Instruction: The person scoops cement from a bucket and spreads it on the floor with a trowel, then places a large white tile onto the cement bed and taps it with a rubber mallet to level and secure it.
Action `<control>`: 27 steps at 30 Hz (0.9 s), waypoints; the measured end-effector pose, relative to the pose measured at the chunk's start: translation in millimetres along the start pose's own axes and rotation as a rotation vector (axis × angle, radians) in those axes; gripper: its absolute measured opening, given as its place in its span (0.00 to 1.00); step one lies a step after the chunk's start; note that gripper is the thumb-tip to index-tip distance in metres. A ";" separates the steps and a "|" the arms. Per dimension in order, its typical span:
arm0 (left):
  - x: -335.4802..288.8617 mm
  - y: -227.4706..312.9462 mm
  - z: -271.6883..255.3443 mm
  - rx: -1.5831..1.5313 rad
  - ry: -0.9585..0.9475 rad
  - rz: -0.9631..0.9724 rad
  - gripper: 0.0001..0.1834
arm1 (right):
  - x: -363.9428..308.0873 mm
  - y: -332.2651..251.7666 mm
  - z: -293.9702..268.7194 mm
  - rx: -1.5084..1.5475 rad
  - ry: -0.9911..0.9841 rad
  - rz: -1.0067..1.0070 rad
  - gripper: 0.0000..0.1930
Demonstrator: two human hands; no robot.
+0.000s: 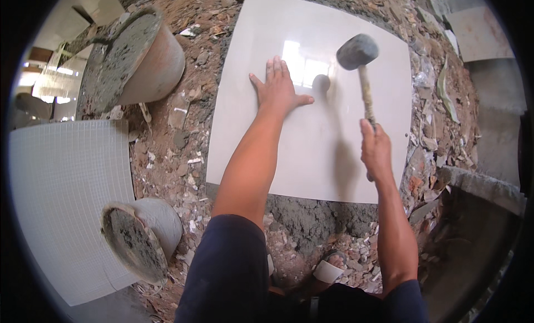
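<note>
A large glossy off-white tile (245,150) lies on a bed of grey mortar (311,220), which shows along its near edge. My left hand (276,90) rests flat on the tile, left of its middle, with the fingers spread. My right hand (376,150) is wrapped round the handle of a rubber mallet (357,51). The mallet's dark head is raised over the right part of the tile, and its shadow and reflection show on the shiny surface.
A big tub of wet mortar (161,67) stands at the far left, and a smaller bucket (161,225) of mortar tilts at the near left. Beside them lies a grid-patterned tile (67,195). Broken rubble (439,123) surrounds the tile; a concrete ledge (484,187) is at right.
</note>
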State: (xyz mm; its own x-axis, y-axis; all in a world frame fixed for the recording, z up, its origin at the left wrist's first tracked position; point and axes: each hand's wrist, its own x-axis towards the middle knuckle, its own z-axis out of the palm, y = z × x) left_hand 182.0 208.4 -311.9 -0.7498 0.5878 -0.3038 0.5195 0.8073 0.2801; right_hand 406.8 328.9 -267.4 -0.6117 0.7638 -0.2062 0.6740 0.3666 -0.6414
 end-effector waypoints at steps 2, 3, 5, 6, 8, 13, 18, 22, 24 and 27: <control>-29.9 -12.8 3.8 -0.002 0.000 -0.016 0.69 | -25.4 -11.1 -23.5 0.199 -0.014 0.046 0.25; -47.6 -21.3 4.8 0.015 0.014 -0.011 0.69 | -36.2 -17.1 -28.8 0.256 0.006 0.002 0.21; -91.2 -41.7 12.2 0.046 -0.014 -0.010 0.68 | -54.4 -21.4 -32.1 0.312 0.115 -0.122 0.19; -119.1 -51.5 19.0 0.058 -0.057 -0.011 0.68 | -64.6 -20.3 -30.0 0.358 0.163 -0.234 0.19; -145.3 -66.3 26.8 0.033 -0.089 -0.017 0.67 | -77.4 -13.0 -10.9 0.429 0.148 -0.174 0.19; -161.6 -75.4 36.5 -0.039 -0.040 -0.013 0.66 | -106.7 8.6 38.7 0.011 -0.081 -0.028 0.19; -165.1 -74.5 38.1 -0.083 -0.032 -0.018 0.65 | -124.1 10.2 41.6 0.331 0.015 0.068 0.18; -166.6 -75.1 41.5 -0.096 0.036 -0.020 0.64 | -128.8 4.3 34.9 -0.255 -0.189 -0.164 0.16; -166.4 -74.6 43.3 -0.122 0.035 -0.027 0.65 | -133.5 0.7 33.8 0.009 -0.065 0.085 0.18; -167.9 -74.2 45.8 -0.141 0.045 -0.055 0.65 | -143.3 -4.1 32.5 0.256 0.040 -0.049 0.19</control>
State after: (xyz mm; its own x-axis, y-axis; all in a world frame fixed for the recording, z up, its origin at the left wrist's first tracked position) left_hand 288.1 52.2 -323.3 -0.7945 0.5376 -0.2824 0.4169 0.8210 0.3900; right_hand 478.2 200.6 -259.3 -0.6211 0.7704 -0.1440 0.5136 0.2613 -0.8173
